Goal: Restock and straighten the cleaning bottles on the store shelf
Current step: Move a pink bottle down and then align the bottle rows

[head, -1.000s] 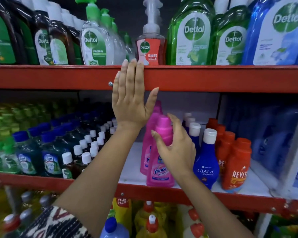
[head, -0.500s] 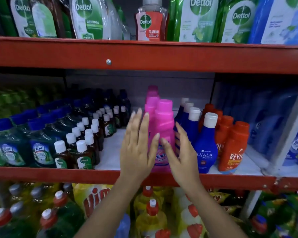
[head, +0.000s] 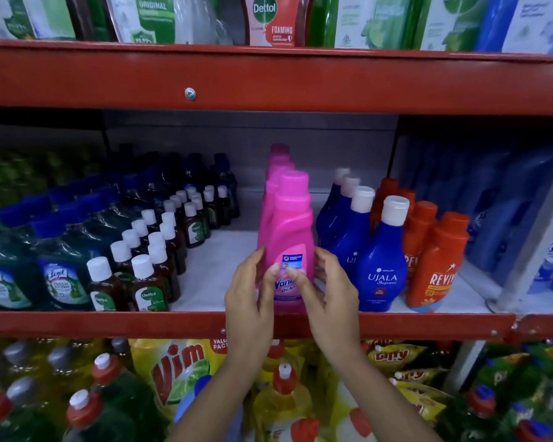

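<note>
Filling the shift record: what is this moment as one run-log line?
step: straightening | object: front pink plastic Vanish bottle | left hand: touching bottle | right hand: touching bottle | place: middle red metal shelf

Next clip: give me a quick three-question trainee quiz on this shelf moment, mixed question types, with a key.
1. True or false: both hands touch the front pink bottle.
2. Which bottles stand directly right of the pink row? A) orange B) blue with white caps C) green
3. Fill in: the gap of bare shelf lies between the pink row and the small ___ bottles.

Key:
1. True: the left hand and right hand cup its lower half from either side, thumbs on the label.
2. B: the blue bottles; the orange bottles come after.
3. Brown: the brown bottles have white caps.
</note>
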A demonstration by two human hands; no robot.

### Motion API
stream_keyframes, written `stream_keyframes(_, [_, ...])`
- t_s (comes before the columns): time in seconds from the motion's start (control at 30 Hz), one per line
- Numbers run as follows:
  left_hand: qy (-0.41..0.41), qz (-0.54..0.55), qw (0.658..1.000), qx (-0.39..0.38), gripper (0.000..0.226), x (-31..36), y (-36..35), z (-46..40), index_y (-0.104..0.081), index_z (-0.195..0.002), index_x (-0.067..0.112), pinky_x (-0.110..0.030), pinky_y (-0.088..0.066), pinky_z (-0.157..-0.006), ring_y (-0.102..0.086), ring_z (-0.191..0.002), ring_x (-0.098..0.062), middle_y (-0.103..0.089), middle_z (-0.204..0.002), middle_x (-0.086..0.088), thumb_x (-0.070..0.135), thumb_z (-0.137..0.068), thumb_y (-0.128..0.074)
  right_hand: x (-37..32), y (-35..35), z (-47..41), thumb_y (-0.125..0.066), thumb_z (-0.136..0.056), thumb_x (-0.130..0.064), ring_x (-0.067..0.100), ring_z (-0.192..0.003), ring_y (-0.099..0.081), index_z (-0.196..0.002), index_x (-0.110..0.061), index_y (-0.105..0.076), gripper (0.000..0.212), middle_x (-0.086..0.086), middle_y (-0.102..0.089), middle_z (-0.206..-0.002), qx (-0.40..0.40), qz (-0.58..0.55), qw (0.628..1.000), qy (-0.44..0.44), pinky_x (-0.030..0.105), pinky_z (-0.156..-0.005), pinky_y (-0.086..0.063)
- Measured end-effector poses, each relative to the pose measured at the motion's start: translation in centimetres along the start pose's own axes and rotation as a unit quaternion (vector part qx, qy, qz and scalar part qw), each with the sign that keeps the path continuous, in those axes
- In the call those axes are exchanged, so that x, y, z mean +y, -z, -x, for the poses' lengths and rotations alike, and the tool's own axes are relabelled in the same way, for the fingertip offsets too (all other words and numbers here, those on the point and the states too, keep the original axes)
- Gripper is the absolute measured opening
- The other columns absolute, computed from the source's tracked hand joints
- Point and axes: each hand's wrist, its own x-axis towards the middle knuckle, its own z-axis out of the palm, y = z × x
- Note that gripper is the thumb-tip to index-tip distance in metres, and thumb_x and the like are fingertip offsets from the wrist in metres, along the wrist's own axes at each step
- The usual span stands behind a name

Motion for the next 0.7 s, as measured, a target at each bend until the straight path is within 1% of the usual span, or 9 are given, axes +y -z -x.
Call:
stream_keyframes(0.13, [-0.002, -0.009, 1.0, 0.007, 0.029, -0.4, 0.7, -0.2, -0.059, -0.128, 0.018, -0.009, -0.046, -0.084, -0.06, -0.107, 0.001, -0.065, -0.113, 0.01, 0.023, -0.1, -0.054, -0.6, -0.8, 0.2, -0.062, -0.092, -0.043, 0.005, -0.106, -0.065, -0.129, -0.021, -0.052, 0.044, -0.005, -0.066, -0.12, 0.003, 0.016, 1.0, -0.011, 0.028, -0.084, -0.058])
stream_keyframes(0.2, [-0.001, -0.008, 1.0, 0.005, 0.029, -0.4, 0.7, -0.3, -0.059, -0.127, 0.018, -0.007, -0.044, -0.084, -0.059, -0.107, 0.002, -0.065, -0.113, 0.011, 0.022, -0.099, -0.054, -0.6, -0.9, 0.3, -0.061, -0.092, -0.043, 0.006, -0.106, -0.065, -0.129, -0.021, -0.052, 0.044, -0.005, -0.065, -0.12, 0.008, 0.017, 1.0, -0.01, 0.03, -0.084, -0.059])
stream_keyframes(0.37, [0.004, 0.005, 1.0, 0.007, 0.028, -0.7, 0.8, -0.3, -0.059, -0.126, 0.022, -0.009, -0.046, -0.085, -0.059, -0.107, 0.002, -0.064, -0.114, 0.015, 0.026, -0.099, -0.054, -0.7, -1.1, 0.5, -0.062, -0.092, -0.043, 0.007, -0.105, -0.065, -0.127, -0.022, -0.052, 0.042, -0.005, -0.065, -0.119, 0.015, 0.01, 1.0, -0.011, 0.032, -0.082, -0.059])
stream_keyframes(0.43, [0.009, 0.008, 1.0, 0.004, 0.027, -0.8, 0.8, -0.4, -0.058, -0.126, 0.023, -0.014, -0.049, -0.086, -0.06, -0.108, 0.0, -0.064, -0.115, 0.016, 0.028, -0.1, -0.053, -0.7, -1.2, 0.5, -0.061, -0.092, -0.044, 0.007, -0.105, -0.065, -0.127, -0.021, -0.051, 0.043, -0.004, -0.065, -0.119, 0.014, 0.018, 1.0, -0.007, 0.031, -0.081, -0.06])
stream_keyframes(0.53, [0.013, 0.007, 1.0, 0.005, 0.027, -0.7, 0.9, -0.3, -0.058, -0.127, 0.023, -0.022, -0.052, -0.087, -0.061, -0.108, -0.003, -0.065, -0.115, 0.013, 0.027, -0.1, -0.052, -0.6, -1.2, 0.4, -0.062, -0.092, -0.044, 0.01, -0.106, -0.065, -0.128, -0.02, -0.051, 0.044, -0.002, -0.064, -0.121, 0.01, 0.012, 1.0, -0.009, 0.032, -0.082, -0.059])
stream_keyframes(0.6, [0.006, -0.004, 1.0, 0.013, 0.028, -0.3, 0.7, -0.2, -0.057, -0.128, 0.026, -0.025, -0.052, -0.087, -0.059, -0.109, 0.0, -0.064, -0.116, 0.012, 0.027, -0.1, -0.051, -0.7, -0.9, 0.2, -0.062, -0.091, -0.045, 0.009, -0.107, -0.064, -0.129, -0.021, -0.05, 0.046, -0.003, -0.063, -0.121, -0.006, 0.001, 1.0, -0.013, 0.032, -0.083, -0.059])
stream_keyframes(0.63, [-0.003, -0.014, 1.0, 0.021, 0.029, 0.0, 0.5, -0.1, -0.055, -0.129, 0.029, -0.024, -0.051, -0.089, -0.056, -0.111, 0.004, -0.062, -0.118, 0.011, 0.027, -0.101, -0.05, -0.7, -0.7, 0.2, -0.062, -0.091, -0.046, 0.008, -0.108, -0.063, -0.129, -0.021, -0.05, 0.047, -0.004, -0.063, -0.122, -0.017, -0.001, 1.0, -0.013, 0.031, -0.085, -0.059])
stream_keyframes(0.7, [-0.021, -0.043, 0.998, 0.046, 0.03, 0.6, -0.1, 0.5, -0.049, -0.132, 0.031, -0.024, -0.048, -0.098, -0.045, -0.12, 0.011, -0.055, -0.129, 0.01, 0.025, -0.102, -0.048, -0.9, 0.2, 0.2, -0.062, -0.089, -0.048, -0.001, -0.11, -0.059, -0.13, -0.024, -0.05, 0.049, -0.01, -0.059, -0.124, -0.029, 0.002, 1.0, -0.002, 0.022, -0.09, -0.055])
